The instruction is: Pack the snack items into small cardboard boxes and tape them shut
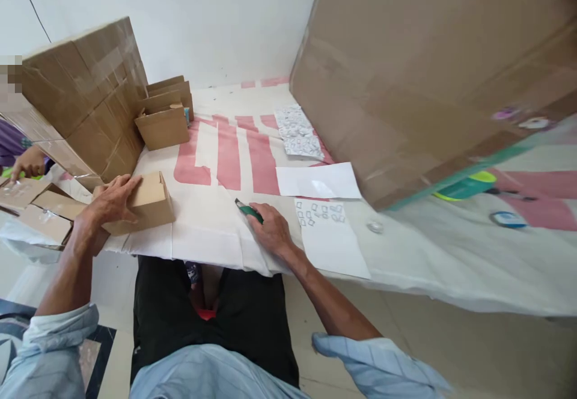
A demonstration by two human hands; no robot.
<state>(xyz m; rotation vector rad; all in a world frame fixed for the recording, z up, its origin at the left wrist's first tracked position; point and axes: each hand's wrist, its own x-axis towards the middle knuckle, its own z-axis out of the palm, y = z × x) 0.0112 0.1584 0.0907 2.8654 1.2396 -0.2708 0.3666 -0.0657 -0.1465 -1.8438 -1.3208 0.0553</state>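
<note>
On the desk draped in red-and-white cloth, a small oblong brown cardboard box sits near the front edge. The left hand spreads over its left end; whether that grip clasps, I cannot tell. The right hand grips a slim green cutter, its tip best kept clear of the steadying hand.

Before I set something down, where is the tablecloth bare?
Bare cloth lies between the small box at the left hand and the green tool in the right hand; more lies along the front edge, right of the drawing sheet. Crowded: the left end, with a big carton and cardboard boxes.
</note>
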